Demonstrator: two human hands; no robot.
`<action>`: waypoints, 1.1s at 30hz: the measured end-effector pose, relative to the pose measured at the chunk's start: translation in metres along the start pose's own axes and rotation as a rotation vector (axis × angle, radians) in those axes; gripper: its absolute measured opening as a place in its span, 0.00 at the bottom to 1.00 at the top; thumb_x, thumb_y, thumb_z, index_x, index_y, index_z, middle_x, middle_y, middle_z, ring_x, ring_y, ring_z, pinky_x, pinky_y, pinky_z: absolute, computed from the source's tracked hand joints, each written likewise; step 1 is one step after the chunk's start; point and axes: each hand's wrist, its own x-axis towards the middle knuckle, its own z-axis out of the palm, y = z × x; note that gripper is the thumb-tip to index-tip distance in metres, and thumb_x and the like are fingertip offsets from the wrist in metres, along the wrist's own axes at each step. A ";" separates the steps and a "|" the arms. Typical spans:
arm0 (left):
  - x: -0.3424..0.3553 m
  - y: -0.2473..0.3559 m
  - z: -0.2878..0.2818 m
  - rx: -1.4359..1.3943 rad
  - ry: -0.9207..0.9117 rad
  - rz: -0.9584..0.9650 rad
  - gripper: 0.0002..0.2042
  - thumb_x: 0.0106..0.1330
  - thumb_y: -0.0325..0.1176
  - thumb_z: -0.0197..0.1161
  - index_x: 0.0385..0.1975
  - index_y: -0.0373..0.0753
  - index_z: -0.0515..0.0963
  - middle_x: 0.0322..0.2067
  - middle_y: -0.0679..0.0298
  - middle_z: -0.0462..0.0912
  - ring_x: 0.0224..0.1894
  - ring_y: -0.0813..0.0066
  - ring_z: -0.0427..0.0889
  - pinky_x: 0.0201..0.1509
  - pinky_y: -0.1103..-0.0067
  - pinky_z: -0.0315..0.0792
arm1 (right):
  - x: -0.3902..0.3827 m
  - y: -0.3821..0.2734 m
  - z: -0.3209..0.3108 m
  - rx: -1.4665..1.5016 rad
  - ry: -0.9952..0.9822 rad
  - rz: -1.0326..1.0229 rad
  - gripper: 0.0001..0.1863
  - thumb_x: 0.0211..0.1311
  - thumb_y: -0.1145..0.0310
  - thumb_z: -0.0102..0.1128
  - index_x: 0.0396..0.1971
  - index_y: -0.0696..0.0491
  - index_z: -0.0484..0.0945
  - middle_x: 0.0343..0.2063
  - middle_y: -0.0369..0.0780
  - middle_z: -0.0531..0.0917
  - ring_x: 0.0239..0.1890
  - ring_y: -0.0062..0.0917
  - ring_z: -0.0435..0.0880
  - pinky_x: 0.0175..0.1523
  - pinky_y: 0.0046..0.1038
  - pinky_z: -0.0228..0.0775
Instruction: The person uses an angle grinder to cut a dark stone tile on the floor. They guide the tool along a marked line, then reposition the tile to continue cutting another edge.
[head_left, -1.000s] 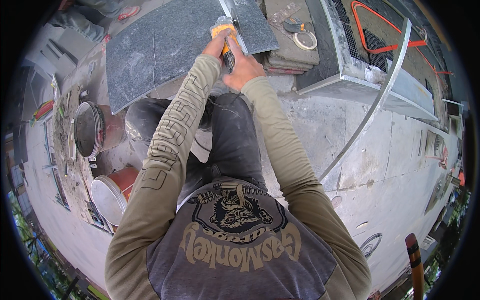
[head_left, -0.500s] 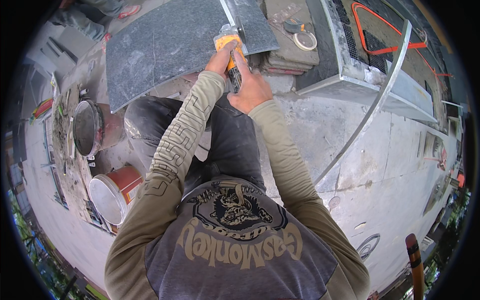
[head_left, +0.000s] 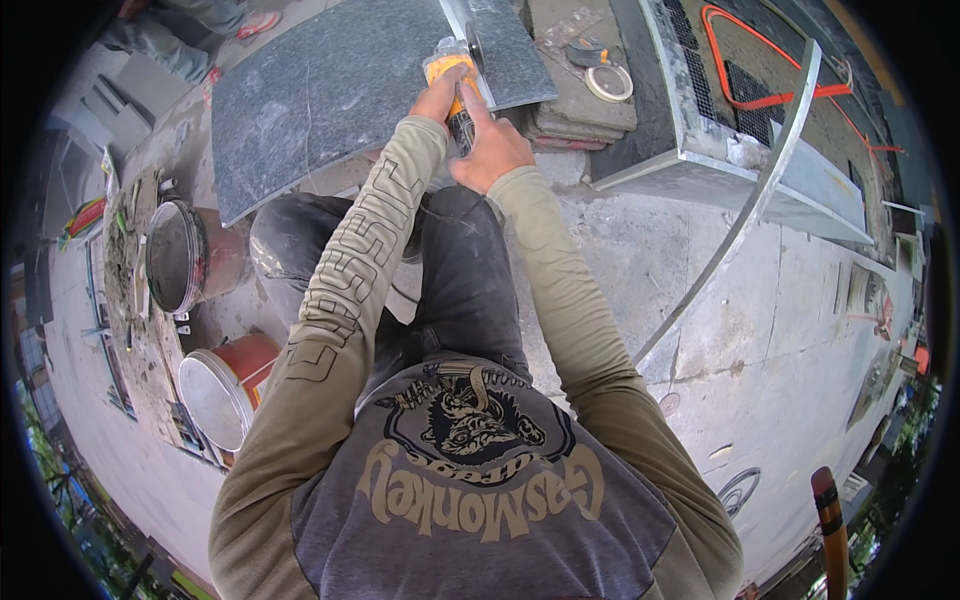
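Note:
A yellow-and-black angle grinder (head_left: 447,67) is gripped in both my hands over a dark grey stone slab (head_left: 330,100). My left hand (head_left: 438,97) wraps round its front body. Behind it, my right hand (head_left: 494,152) closes on the black rear part, a finger stretched along the casing. The grinder's disc (head_left: 476,58) stands on edge at the right side of the tool, beside a pale metal straightedge (head_left: 485,92) lying across the slab. Whether the disc touches the stone cannot be made out.
Stacked slabs (head_left: 580,125) at the right carry a tape measure (head_left: 587,51) and a tape roll (head_left: 609,83). A long metal strip (head_left: 745,215) arcs past my right arm. Buckets (head_left: 215,400) stand left. Another person's legs (head_left: 180,45) are at the far left.
Both hands have pushed the grinder a little farther away and slightly left along the straightedge. The slab and straightedge look unmoved.

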 end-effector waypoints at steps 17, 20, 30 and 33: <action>-0.044 -0.026 -0.001 -0.044 -0.101 -0.010 0.22 0.77 0.46 0.61 0.60 0.35 0.73 0.43 0.55 0.83 0.40 0.60 0.88 0.46 0.66 0.84 | -0.061 0.002 -0.001 0.026 0.022 0.013 0.62 0.48 0.63 0.72 0.84 0.33 0.46 0.57 0.64 0.78 0.54 0.60 0.84 0.59 0.50 0.79; -0.038 -0.022 0.000 -0.044 -0.100 -0.018 0.22 0.77 0.47 0.61 0.59 0.35 0.74 0.43 0.55 0.84 0.40 0.60 0.88 0.47 0.66 0.84 | -0.053 0.004 0.003 0.019 0.040 -0.007 0.62 0.48 0.63 0.72 0.84 0.33 0.46 0.57 0.63 0.79 0.55 0.59 0.84 0.60 0.49 0.79; 0.007 -0.010 -0.006 -0.024 -0.028 -0.009 0.28 0.74 0.49 0.65 0.63 0.32 0.75 0.49 0.53 0.85 0.49 0.65 0.86 0.56 0.67 0.79 | -0.010 0.000 0.003 -0.022 0.026 0.013 0.61 0.48 0.61 0.73 0.83 0.32 0.47 0.61 0.61 0.77 0.59 0.55 0.83 0.64 0.47 0.77; 0.011 -0.004 -0.008 0.039 -0.016 0.003 0.27 0.74 0.49 0.65 0.61 0.33 0.76 0.48 0.54 0.85 0.47 0.65 0.86 0.53 0.67 0.81 | -0.003 0.000 0.004 -0.012 0.026 0.005 0.61 0.48 0.61 0.72 0.83 0.32 0.47 0.60 0.61 0.78 0.59 0.56 0.83 0.65 0.47 0.77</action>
